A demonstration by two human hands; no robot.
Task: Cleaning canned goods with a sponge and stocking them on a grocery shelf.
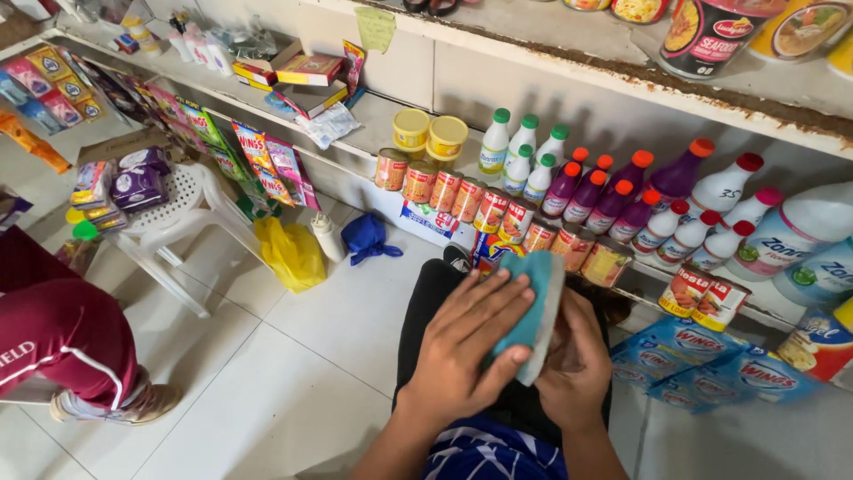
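Down low, the left hand (462, 351) presses a teal rectangular cloth pad (533, 311) with fingers spread, against something hidden in the curled right hand (576, 369); beyond them, a low shelf (373, 120) carries orange-labelled tins (458, 196).

This was a small shop. A long low shelf (355, 133) was full of things to buy. Tin cans (462, 197) stood in a row beside purple bottles (613, 191) and white bottles (520, 156). Bright packets (262, 160) hung along the shelf edge. More goods sat on a white plastic chair (182, 213) on the tiled floor (293, 356).
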